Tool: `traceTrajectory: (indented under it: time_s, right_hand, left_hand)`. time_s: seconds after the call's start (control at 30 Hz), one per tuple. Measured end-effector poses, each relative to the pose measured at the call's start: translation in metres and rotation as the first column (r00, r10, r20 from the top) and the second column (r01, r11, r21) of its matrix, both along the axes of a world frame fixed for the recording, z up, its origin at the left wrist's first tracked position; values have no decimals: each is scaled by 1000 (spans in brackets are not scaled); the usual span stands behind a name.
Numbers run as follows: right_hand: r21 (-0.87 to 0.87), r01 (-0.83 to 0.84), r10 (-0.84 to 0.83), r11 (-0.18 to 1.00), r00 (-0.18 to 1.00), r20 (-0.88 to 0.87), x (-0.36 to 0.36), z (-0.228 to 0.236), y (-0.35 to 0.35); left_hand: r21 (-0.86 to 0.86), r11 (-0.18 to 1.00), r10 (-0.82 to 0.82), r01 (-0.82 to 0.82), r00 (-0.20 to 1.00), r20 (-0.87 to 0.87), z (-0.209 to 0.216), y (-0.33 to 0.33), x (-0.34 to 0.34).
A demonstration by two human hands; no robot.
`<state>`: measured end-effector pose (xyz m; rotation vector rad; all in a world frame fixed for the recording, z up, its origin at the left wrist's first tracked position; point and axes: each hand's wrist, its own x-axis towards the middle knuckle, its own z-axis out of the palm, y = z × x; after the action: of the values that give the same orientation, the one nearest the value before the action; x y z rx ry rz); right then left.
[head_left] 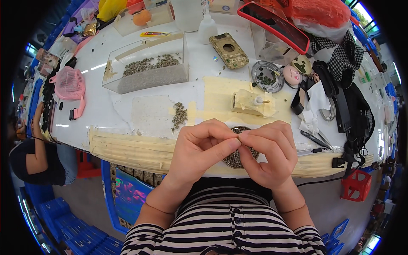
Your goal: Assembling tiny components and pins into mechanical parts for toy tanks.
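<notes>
My left hand [203,146] and my right hand [272,151] meet at the fingertips above the table's front edge. Both pinch at the same spot, and whatever lies between the fingers is too small to make out. Partly hidden beneath them is a round dish [233,166] full of small grey-brown pieces. To the left of it, a loose pile of similar pieces [179,115] lies on the tabletop. Just beyond my hands stands a block wrapped in cream tape [244,104], with a small white fitting and a peg on top.
A clear box [185,70] of small pieces stands back left. Behind are a white squeeze bottle [207,29], a camouflage model hull [236,61] and a red-framed phone [278,26]. Tweezers [316,138] and black straps [342,114] lie right. Another person's arm [39,142] is far left.
</notes>
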<state>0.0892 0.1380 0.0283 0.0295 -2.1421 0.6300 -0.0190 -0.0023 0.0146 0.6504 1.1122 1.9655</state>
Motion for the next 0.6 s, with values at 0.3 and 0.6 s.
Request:
traceTrajectory:
  time_s: [0.3,0.6]
  right_hand:
    - [-87,-41,43,995,999,20,2,-2,2]
    - [-104,22,-22,994,1000,-2,4,-4,4]
  left_hand:
    - [-12,1000,3,-3,999,-39,1,0,-1]
    - [-30,994,94,-103,971,-219,3,1,7]
